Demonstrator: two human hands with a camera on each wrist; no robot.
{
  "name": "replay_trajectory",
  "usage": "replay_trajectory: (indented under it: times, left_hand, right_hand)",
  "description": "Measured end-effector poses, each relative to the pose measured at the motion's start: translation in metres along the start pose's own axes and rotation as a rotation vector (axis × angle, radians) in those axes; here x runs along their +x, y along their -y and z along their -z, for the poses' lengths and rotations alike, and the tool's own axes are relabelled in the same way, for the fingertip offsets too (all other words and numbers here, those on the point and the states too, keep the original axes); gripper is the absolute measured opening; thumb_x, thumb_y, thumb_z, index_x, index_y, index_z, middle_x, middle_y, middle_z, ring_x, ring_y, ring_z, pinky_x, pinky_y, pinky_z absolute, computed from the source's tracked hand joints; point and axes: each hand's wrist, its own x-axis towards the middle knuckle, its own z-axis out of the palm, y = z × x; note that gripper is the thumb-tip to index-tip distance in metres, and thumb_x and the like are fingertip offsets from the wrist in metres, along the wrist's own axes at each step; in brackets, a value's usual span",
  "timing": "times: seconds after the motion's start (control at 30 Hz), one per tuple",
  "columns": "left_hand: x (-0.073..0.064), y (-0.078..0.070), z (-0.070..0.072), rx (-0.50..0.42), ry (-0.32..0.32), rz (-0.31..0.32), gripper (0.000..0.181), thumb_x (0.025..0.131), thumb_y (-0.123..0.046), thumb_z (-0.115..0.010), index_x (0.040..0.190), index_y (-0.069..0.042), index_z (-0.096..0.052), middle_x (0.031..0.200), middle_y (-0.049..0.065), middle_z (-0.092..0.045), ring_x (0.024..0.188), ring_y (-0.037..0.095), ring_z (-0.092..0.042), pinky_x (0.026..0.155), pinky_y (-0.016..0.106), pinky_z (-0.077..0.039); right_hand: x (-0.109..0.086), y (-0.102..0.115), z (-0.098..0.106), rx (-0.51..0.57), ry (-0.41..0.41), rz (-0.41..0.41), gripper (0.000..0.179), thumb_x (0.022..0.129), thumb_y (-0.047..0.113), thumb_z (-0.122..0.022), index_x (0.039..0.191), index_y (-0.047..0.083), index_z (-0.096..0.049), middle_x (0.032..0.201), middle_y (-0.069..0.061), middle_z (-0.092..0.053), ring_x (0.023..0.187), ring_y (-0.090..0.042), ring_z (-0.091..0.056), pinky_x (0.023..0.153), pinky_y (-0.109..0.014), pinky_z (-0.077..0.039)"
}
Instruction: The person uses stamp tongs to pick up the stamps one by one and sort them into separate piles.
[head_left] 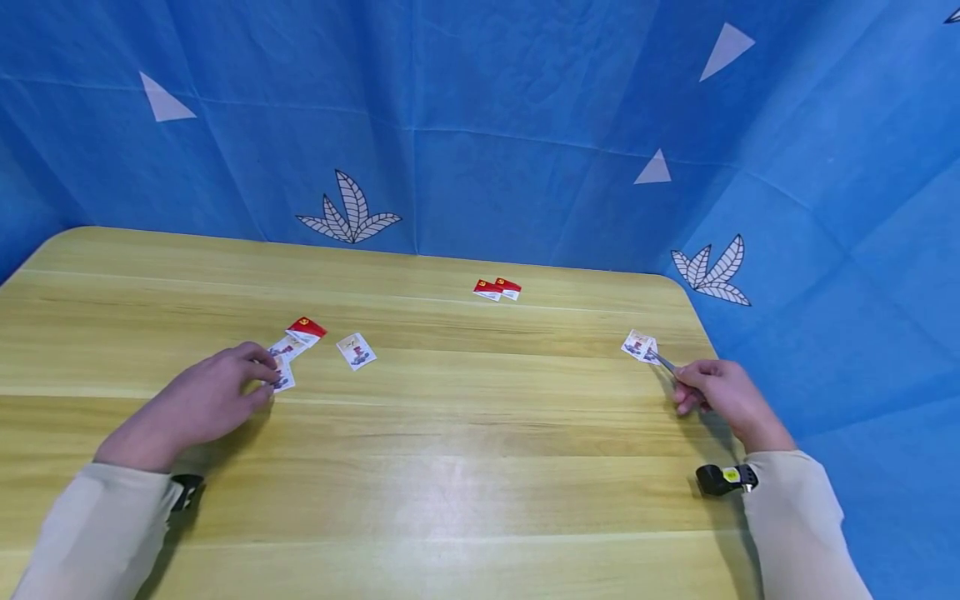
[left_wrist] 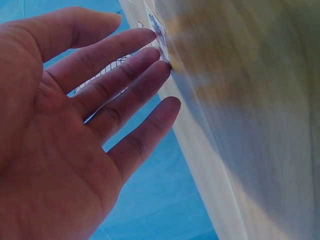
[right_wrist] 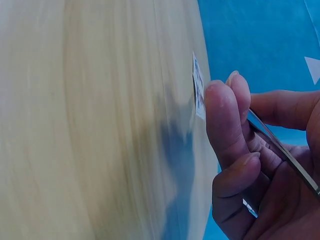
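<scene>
My right hand (head_left: pixel 727 398) pinches a pair of metal tweezers (right_wrist: pixel 285 152). The tweezers' tips touch small white printed stickers (head_left: pixel 636 343) at the table's right side; they look like two overlapping pieces. At the left, the fingers of my left hand (head_left: pixel 206 398) reach over a white printed sticker (head_left: pixel 283 379), their tips at or just above it. In the left wrist view those fingers are spread and loosely bent, gripping nothing. Touching that sticker is another white one (head_left: pixel 288 347), partly under a red-and-white sticker (head_left: pixel 307 330). A separate white sticker (head_left: pixel 356 351) lies just right of them.
Two overlapping red-and-white stickers (head_left: pixel 487 289) lie near the back edge of the wooden table (head_left: pixel 450 467). A blue curtain (head_left: pixel 487 125) with leaf and triangle prints hangs behind the table and along its right side. Dark bands circle both wrists.
</scene>
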Motion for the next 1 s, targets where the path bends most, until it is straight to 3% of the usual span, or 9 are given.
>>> replay_trajectory:
  times: [0.17, 0.57, 1.0]
  left_hand:
    - [0.0, 0.001, 0.0, 0.0, 0.007, 0.005, 0.023, 0.088, -0.007, -0.067, 0.106, 0.007, -0.072, 0.121, 0.023, -0.054, 0.109, 0.045, -0.052, 0.089, 0.062, -0.043]
    - [0.001, 0.0, 0.002, 0.002, 0.013, -0.001, 0.021, 0.089, -0.006, -0.066, 0.105, 0.007, -0.072, 0.12, 0.022, -0.055, 0.108, 0.043, -0.052, 0.089, 0.061, -0.044]
    - [0.001, 0.0, 0.0, 0.001, 0.006, 0.007, 0.021, 0.088, -0.006, -0.068, 0.105, 0.007, -0.072, 0.12, 0.022, -0.055, 0.108, 0.044, -0.052, 0.089, 0.062, -0.043]
  right_hand:
    - [-0.004, 0.0, 0.003, 0.022, -0.01, -0.004, 0.033, 0.103, 0.022, -0.048, 0.097, -0.009, -0.061, 0.075, -0.004, -0.065, 0.065, -0.017, -0.067, 0.056, -0.032, -0.043]
    - [-0.004, 0.002, -0.002, 0.021, -0.066, 0.018, 0.038, 0.104, 0.024, -0.048, 0.107, -0.012, -0.058, 0.076, -0.005, -0.065, 0.065, -0.017, -0.067, 0.055, -0.032, -0.045]
    - [-0.005, 0.024, -0.014, -0.002, 0.034, 0.105, 0.034, 0.103, 0.022, -0.051, 0.103, -0.011, -0.059, 0.076, -0.012, -0.062, 0.063, -0.025, -0.063, 0.054, -0.031, -0.042]
